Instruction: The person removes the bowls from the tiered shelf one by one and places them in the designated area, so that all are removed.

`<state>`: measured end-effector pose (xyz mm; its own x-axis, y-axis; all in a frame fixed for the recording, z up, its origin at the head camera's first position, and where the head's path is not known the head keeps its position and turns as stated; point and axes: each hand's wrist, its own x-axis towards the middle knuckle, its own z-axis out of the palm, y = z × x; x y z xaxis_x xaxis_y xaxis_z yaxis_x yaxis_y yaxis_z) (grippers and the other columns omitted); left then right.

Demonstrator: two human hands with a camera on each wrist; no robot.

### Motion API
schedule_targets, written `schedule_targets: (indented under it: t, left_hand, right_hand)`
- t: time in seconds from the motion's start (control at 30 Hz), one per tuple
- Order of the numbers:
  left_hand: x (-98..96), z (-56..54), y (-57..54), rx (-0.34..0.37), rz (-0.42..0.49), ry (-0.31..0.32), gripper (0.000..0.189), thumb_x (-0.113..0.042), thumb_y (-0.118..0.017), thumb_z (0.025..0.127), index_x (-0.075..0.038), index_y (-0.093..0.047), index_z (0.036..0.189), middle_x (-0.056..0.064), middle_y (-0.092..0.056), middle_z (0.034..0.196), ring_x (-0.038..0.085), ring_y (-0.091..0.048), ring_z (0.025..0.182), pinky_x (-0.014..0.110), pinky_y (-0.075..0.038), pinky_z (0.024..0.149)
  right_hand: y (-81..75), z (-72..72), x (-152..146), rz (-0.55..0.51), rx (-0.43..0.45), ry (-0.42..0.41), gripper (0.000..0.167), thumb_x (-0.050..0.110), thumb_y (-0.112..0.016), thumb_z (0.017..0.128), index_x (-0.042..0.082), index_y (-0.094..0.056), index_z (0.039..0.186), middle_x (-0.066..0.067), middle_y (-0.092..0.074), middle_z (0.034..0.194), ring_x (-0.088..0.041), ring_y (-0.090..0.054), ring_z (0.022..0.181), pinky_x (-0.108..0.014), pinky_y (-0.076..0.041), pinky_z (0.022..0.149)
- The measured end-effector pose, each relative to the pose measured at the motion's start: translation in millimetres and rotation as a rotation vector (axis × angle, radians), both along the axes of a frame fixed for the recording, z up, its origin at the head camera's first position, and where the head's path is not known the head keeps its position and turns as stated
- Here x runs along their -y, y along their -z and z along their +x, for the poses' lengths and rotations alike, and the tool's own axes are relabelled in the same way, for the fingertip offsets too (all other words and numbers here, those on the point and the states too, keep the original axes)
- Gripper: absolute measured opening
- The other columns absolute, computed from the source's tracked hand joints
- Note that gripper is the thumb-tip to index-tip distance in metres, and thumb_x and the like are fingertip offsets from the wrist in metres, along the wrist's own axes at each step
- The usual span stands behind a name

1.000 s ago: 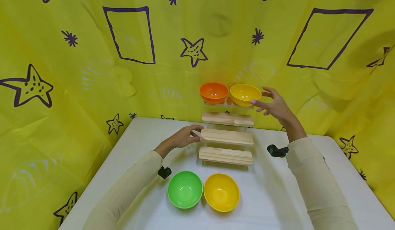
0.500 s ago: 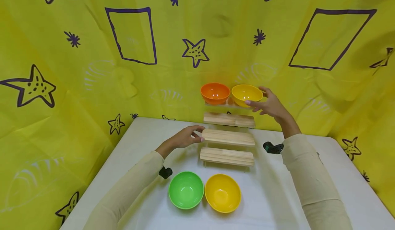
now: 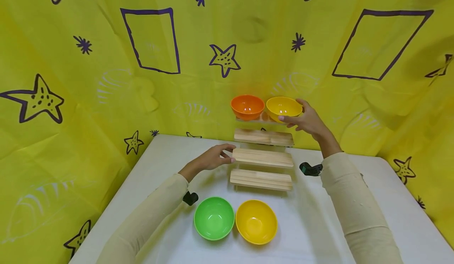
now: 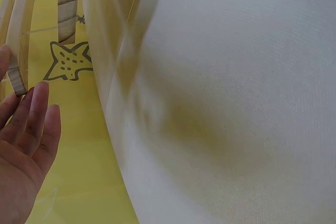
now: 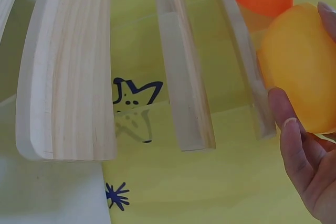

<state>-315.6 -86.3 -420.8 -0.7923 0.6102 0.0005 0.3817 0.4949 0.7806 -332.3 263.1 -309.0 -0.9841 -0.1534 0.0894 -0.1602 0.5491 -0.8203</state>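
Note:
A tiered wooden display stand (image 3: 263, 157) stands toward the back of the table, its steps climbing away from me. On its top step an orange bowl (image 3: 247, 107) sits left of a small yellow bowl (image 3: 283, 108). My right hand (image 3: 311, 119) grips that yellow bowl from the right, thumb at the front, other fingers round the far side. The right wrist view shows fingers (image 5: 294, 145) against the yellow bowl (image 5: 299, 69) beside the top step. My left hand (image 3: 213, 157) pinches the left end of a middle step, also seen as a wooden slat (image 4: 17, 72) in the left wrist view.
A green bowl (image 3: 214, 218) and a larger yellow bowl (image 3: 256, 222) stand side by side on the white table (image 3: 170, 240), in front of the stand. A yellow curtain (image 3: 198, 86) with drawn stars hangs close behind the top step and along both sides.
My right hand has moved left onto the small yellow bowl, and its fingers have closed round the bowl's side. The left hand has stayed at the stand's step.

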Motion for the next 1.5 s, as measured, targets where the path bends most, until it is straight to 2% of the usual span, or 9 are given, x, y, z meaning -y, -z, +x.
schedule_targets:
  t: [0.2, 0.43, 0.53, 0.77, 1.0, 1.13, 1.27, 1.5]
  left_hand:
    - [0.2, 0.1, -0.6, -0.001, 0.004, 0.002, 0.056, -0.026, -0.065, 0.100, -0.008, -0.046, 0.149, 0.015, -0.054, 0.144, 0.030, -0.063, 0.119, 0.036, -0.055, 0.091]
    - [0.1, 0.5, -0.9, -0.002, 0.000, 0.004, 0.055, -0.025, -0.065, 0.100, -0.007, -0.046, 0.149, 0.016, -0.054, 0.145, 0.030, -0.063, 0.120, 0.036, -0.055, 0.091]
    - [-0.5, 0.1, -0.7, -0.003, 0.003, 0.004, 0.055, -0.025, -0.066, 0.100, -0.007, -0.047, 0.148, 0.016, -0.054, 0.144, 0.030, -0.063, 0.119, 0.036, -0.055, 0.091]
    - [-0.9, -0.4, -0.3, -0.005, 0.001, 0.004, 0.056, -0.026, -0.066, 0.099, -0.008, -0.046, 0.148, 0.015, -0.055, 0.144, 0.029, -0.064, 0.119, 0.036, -0.055, 0.091]
    - [-1.0, -0.3, 0.2, -0.002, -0.005, 0.001, 0.056, -0.026, -0.066, 0.099, -0.008, -0.046, 0.149, 0.014, -0.054, 0.144, 0.029, -0.063, 0.119, 0.037, -0.055, 0.091]
    - [-0.7, -0.2, 1.2, -0.003, -0.010, 0.007, 0.056, -0.026, -0.065, 0.100, -0.008, -0.046, 0.149, 0.015, -0.054, 0.144, 0.029, -0.063, 0.119, 0.036, -0.055, 0.091]
    - [-0.4, 0.1, 0.0, -0.006, -0.007, 0.007, 0.056, -0.026, -0.065, 0.100, -0.006, -0.046, 0.149, 0.016, -0.054, 0.144, 0.029, -0.063, 0.119, 0.037, -0.055, 0.091]
    - [-0.6, -1.4, 0.2, 0.001, -0.006, 0.008, 0.057, -0.027, -0.065, 0.100, -0.006, -0.045, 0.149, 0.015, -0.054, 0.144, 0.029, -0.063, 0.119, 0.037, -0.055, 0.092]
  right_hand:
    - [0.3, -0.3, 1, 0.005, 0.003, 0.009, 0.105, 0.043, -0.071, 0.091, 0.011, 0.000, 0.162, -0.025, -0.067, 0.116, -0.007, -0.071, 0.076, -0.032, -0.056, 0.075]
    - [0.9, 2.1, 1, -0.027, -0.008, 0.028, 0.106, 0.043, -0.074, 0.090, 0.010, -0.004, 0.162, -0.017, -0.071, 0.105, -0.010, -0.073, 0.075, -0.029, -0.057, 0.071]
    - [0.5, 4.7, 1, -0.050, -0.010, 0.032, 0.106, 0.042, -0.076, 0.089, 0.009, -0.005, 0.161, -0.022, -0.068, 0.115, -0.011, -0.073, 0.077, -0.026, -0.057, 0.069]
    - [-0.8, 10.4, -3, -0.095, 0.000, 0.004, 0.106, 0.035, -0.077, 0.090, 0.009, -0.003, 0.161, -0.028, -0.045, 0.141, -0.020, -0.075, 0.085, -0.024, -0.059, 0.071]
    - [0.5, 14.3, -6, -0.096, -0.005, -0.010, 0.103, 0.031, -0.077, 0.090, 0.010, -0.005, 0.161, -0.027, -0.031, 0.152, -0.005, -0.071, 0.078, -0.025, -0.059, 0.074]
    - [-0.4, 17.1, -8, -0.085, -0.010, -0.004, 0.104, 0.031, -0.077, 0.089, 0.012, -0.005, 0.162, -0.026, -0.028, 0.156, -0.005, -0.070, 0.078, -0.023, -0.058, 0.072]
    - [-3.4, 21.1, -9, -0.075, -0.031, -0.010, 0.102, 0.029, -0.077, 0.089, 0.013, -0.008, 0.162, -0.024, -0.030, 0.155, -0.011, -0.069, 0.086, -0.023, -0.058, 0.071]
    - [-5.6, 29.3, -9, -0.067, -0.039, -0.037, 0.100, 0.024, -0.077, 0.089, 0.014, -0.009, 0.162, -0.020, -0.027, 0.160, -0.036, -0.056, 0.116, -0.024, -0.058, 0.070]
